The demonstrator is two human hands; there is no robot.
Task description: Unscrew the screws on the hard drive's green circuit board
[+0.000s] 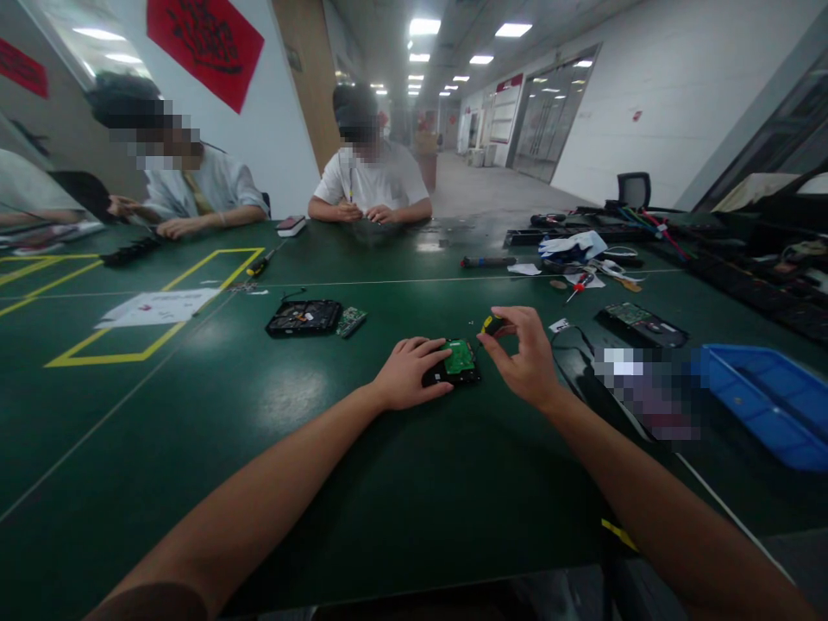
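Observation:
On the green table lies a hard drive [461, 357] with its green circuit board facing up. My left hand [411, 371] rests flat over the drive's left side, fingers stretched across it. Just right of the drive, my right hand [523, 355] pinches a yellow and black screwdriver [492, 324] by its handle. The screwdriver's shaft points down and left toward the drive's right edge; whether the tip touches it I cannot tell. Tiny bits, perhaps screws, lie beyond the drive.
Farther left are an opened hard drive [304, 317] and a loose circuit board [352, 322]. To the right sit another drive [642, 324], a blue bin [763, 401], a red screwdriver [580, 286] and gloves [573, 247]. Two people [372, 177] work across the table, with another partly visible at far left.

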